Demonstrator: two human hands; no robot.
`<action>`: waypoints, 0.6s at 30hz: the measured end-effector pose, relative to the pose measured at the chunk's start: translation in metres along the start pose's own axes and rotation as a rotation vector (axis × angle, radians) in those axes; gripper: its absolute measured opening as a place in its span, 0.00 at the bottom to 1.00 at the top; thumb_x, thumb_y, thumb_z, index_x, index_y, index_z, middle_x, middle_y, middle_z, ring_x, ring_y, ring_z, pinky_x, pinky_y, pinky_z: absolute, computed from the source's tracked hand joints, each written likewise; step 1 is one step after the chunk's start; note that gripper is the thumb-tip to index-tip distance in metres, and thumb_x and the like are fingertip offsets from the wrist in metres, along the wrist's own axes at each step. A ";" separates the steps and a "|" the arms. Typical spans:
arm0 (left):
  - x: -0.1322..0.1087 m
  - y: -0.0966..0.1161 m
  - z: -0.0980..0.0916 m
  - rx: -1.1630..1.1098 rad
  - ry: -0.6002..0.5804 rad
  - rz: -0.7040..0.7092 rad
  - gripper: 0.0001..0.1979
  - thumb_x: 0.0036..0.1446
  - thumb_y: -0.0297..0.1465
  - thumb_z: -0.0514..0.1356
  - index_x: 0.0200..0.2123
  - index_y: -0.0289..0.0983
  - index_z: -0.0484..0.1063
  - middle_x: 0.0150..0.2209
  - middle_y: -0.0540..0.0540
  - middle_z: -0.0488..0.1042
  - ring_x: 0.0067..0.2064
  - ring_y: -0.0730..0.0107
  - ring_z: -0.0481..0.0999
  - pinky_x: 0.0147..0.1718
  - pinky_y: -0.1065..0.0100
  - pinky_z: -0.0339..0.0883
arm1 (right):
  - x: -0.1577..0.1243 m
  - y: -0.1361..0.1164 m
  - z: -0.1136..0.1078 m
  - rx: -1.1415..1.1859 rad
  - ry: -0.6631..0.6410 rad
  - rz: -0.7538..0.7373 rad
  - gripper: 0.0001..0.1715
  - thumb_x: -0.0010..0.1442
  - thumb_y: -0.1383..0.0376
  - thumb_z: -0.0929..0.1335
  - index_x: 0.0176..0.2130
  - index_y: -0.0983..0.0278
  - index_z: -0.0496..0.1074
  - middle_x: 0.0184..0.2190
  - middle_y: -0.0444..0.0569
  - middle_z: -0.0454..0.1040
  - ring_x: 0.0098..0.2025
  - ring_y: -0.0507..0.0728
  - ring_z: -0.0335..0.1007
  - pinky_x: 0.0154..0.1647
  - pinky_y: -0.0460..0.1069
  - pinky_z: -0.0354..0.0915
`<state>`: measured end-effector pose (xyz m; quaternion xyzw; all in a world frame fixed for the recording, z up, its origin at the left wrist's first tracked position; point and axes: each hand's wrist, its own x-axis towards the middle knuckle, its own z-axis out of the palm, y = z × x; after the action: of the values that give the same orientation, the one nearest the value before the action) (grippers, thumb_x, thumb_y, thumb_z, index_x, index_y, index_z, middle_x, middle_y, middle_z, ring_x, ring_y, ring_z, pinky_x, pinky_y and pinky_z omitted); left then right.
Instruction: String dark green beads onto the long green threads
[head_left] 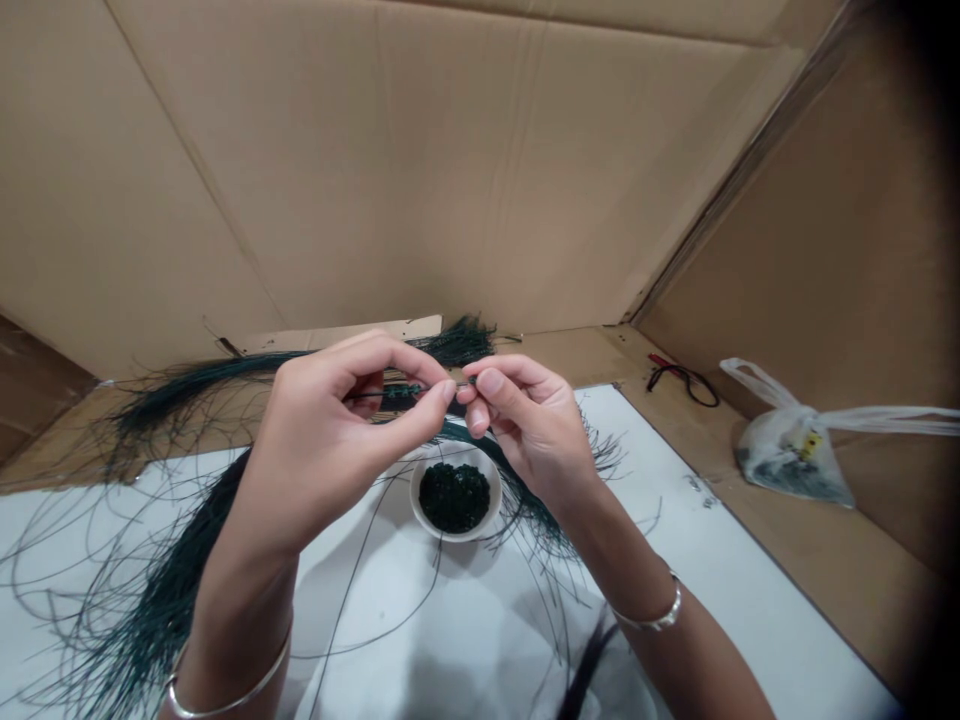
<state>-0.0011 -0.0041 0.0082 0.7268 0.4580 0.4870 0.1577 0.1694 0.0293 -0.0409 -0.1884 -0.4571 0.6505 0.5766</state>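
My left hand (pixel 337 440) is raised above the table, thumb and forefinger pinched on a thin dark green wire (pixel 390 393) that carries a small dark piece. My right hand (pixel 525 420) meets it fingertip to fingertip, pinched on the same wire's end. Just below both hands sits a small white bowl (pixel 491 478) filled with tiny dark green pieces. Bundles of dark green wires (pixel 150 600) spread across the white sheet (pixel 750 600) under my arms. A silver bracelet is on each wrist.
Another bundle of green wires (pixel 195 385) lies along the back by the cardboard wall (pixel 450 160). A clear plastic bag (pixel 787 450) with dark contents rests on the cardboard at right. A red and black cord (pixel 682 380) lies near the corner.
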 end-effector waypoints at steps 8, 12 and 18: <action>-0.001 -0.001 0.000 -0.006 0.007 0.002 0.04 0.58 0.30 0.67 0.30 0.42 0.78 0.28 0.55 0.77 0.26 0.79 0.66 0.22 0.72 0.57 | -0.001 0.000 0.000 0.029 -0.025 0.002 0.02 0.57 0.62 0.78 0.34 0.58 0.84 0.27 0.41 0.83 0.24 0.47 0.75 0.33 0.43 0.74; -0.001 0.000 0.001 0.002 0.018 -0.013 0.03 0.57 0.30 0.67 0.30 0.42 0.79 0.28 0.56 0.77 0.26 0.79 0.66 0.22 0.73 0.57 | 0.000 0.001 0.000 0.044 -0.033 -0.010 0.02 0.58 0.63 0.78 0.34 0.58 0.85 0.27 0.41 0.83 0.24 0.46 0.75 0.32 0.42 0.74; -0.001 0.000 0.001 -0.002 0.017 -0.027 0.03 0.57 0.31 0.67 0.30 0.42 0.79 0.28 0.56 0.77 0.27 0.78 0.67 0.23 0.72 0.59 | 0.000 0.001 0.000 0.051 -0.047 -0.011 0.01 0.59 0.63 0.78 0.34 0.58 0.85 0.27 0.42 0.83 0.25 0.46 0.75 0.32 0.42 0.74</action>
<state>-0.0006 -0.0045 0.0069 0.7162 0.4687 0.4914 0.1609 0.1690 0.0290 -0.0420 -0.1556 -0.4551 0.6628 0.5739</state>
